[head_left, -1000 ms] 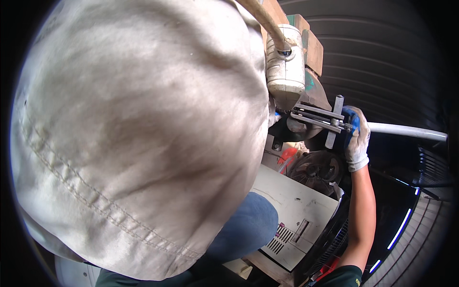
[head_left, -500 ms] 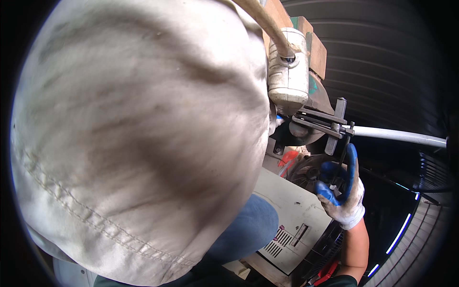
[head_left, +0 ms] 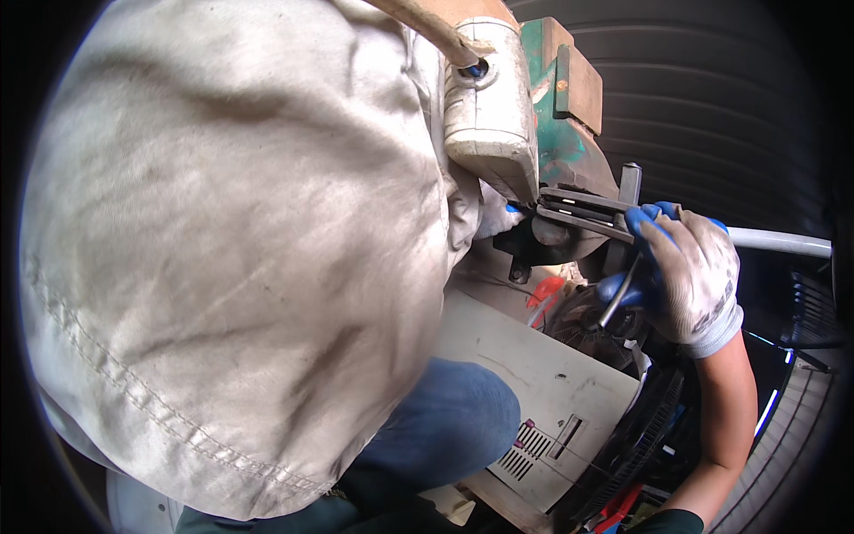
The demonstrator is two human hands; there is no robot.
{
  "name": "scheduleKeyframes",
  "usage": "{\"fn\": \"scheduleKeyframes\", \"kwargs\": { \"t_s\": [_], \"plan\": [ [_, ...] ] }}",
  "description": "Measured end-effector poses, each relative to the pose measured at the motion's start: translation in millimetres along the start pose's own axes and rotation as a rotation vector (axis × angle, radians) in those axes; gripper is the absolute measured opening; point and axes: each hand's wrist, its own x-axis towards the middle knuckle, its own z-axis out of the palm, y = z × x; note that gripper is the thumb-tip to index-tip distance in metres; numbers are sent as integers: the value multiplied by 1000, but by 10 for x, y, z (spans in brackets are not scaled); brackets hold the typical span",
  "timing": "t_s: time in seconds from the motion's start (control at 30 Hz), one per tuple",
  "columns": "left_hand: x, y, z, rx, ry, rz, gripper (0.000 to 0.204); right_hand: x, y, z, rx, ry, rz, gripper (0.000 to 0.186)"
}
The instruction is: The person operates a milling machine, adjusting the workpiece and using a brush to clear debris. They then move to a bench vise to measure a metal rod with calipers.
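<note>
A steel jaw puller (head_left: 592, 218) sits against a round machine part, its arms stretching right to a crossbar. My right hand (head_left: 694, 267), in a white and blue glove, is closed at the puller's outer end. From the grip a thin metal turning bar (head_left: 620, 298) sticks out downward, beside the blue thumb. Left of the jaws, a scrap of white glove with blue (head_left: 498, 215) shows below the motor housing; it appears to be my left hand, and its fingers are hidden. Big folds of white cloth (head_left: 240, 249) cover the left of the picture.
A dirty white motor housing (head_left: 489, 116) with a thick cable joins a green machine body (head_left: 560, 147). Below lies a pale panel with slots (head_left: 534, 374), near a black fan (head_left: 587, 329) and a red item (head_left: 547, 289). A white pipe (head_left: 783, 240) runs right. A knee in blue jeans (head_left: 454, 418) is close.
My right hand has risen and moved right, from spread fingers beside the hanging bar to a closed grip at the puller's end. The white cloth and motor housing appear shifted left.
</note>
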Motion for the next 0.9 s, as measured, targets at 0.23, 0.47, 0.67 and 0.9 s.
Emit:
{"fn": "scheduleKeyframes", "kwargs": {
  "t_s": [0.23,0.47,0.67,0.9],
  "plan": [
    [3,-49,44,-86,-107,-57,38,62,438,400,664,-131,658,54],
    [-31,-76,92,-75,-68,-45,40,-159,296,368,578,246,467,75],
    [-32,-81,40,-17,-77,-75,36,-154,430,261,24,10,1,51],
    [-72,-78,35,52,-70,-80,34,-284,71,389,713,-110,656,35]
  ]
}}
